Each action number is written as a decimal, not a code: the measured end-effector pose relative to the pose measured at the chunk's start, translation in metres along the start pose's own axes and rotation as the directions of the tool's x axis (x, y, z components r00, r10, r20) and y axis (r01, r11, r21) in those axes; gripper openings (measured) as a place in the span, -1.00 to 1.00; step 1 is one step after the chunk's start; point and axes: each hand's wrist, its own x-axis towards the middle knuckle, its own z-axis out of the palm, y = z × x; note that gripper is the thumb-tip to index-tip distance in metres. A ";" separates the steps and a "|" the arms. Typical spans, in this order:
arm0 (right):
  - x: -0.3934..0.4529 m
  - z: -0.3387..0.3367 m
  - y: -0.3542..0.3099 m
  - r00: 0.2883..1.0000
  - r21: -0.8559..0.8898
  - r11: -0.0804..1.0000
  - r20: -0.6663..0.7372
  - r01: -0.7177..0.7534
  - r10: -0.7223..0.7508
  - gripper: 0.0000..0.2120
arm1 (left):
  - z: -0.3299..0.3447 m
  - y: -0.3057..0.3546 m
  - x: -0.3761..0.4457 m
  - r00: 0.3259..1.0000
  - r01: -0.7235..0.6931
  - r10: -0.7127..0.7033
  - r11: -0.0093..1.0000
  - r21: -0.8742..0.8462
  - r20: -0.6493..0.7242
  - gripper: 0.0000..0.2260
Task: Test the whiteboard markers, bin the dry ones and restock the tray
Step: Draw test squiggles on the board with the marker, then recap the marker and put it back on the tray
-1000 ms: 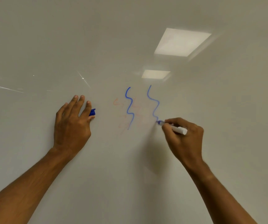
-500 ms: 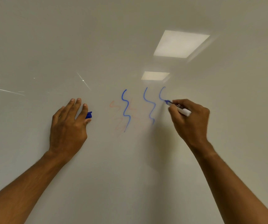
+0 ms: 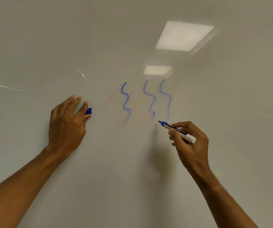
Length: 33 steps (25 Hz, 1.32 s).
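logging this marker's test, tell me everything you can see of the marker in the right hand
The white-barrelled whiteboard marker with a blue tip is uncapped. A black label band with small white lettering, too blurred to read, wraps its middle; the rear end is plain white and rounded. The right hand grips it mid-barrel, tip pointing up-left, just below the third blue squiggle on the white glossy whiteboard. Whether the tip touches the board cannot be told.

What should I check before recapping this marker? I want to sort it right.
1. Blue test squiggles on the glossy whiteboard bold: ok.
2. Blue-tipped white marker gripped by right hand: ok.
3. Tip off board: ok.
4. Blue cap held in left hand: ok.
5. Tray and bin in view: not ok.
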 end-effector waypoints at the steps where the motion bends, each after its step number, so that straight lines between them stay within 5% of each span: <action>1: -0.005 0.001 0.001 0.999 0.036 0.999 0.028 -0.025 0.024 -0.92 | -0.004 0.003 -0.004 1.000 0.001 -0.001 1.000 -0.011 -0.005 -0.71; 5: -0.034 0.001 0.009 0.985 0.153 0.980 0.141 -0.125 0.103 -0.89 | -0.014 0.027 -0.036 0.998 -0.052 0.054 0.990 -0.132 0.014 -0.79; 8: -0.064 0.002 0.021 0.960 0.144 0.969 0.224 -0.203 0.168 -0.89 | -0.021 0.046 -0.077 0.979 -0.052 0.118 0.931 -0.361 0.164 -0.75; 13: -0.134 -0.004 0.043 0.878 0.113 0.923 0.368 -0.369 0.306 -0.84 | -0.042 0.077 -0.166 0.883 0.300 0.009 0.759 -0.577 0.470 -0.77; 22: -0.238 -0.020 0.084 0.687 -0.046 0.806 0.495 -0.590 0.532 -0.86 | -0.056 0.103 -0.271 0.575 0.676 -0.068 0.600 -0.427 0.815 -0.81; 33: -0.273 -0.032 0.106 0.599 -0.167 0.785 0.559 -0.596 0.574 -0.87 | -0.059 0.120 -0.307 0.467 0.669 0.059 0.629 -0.397 0.882 -0.78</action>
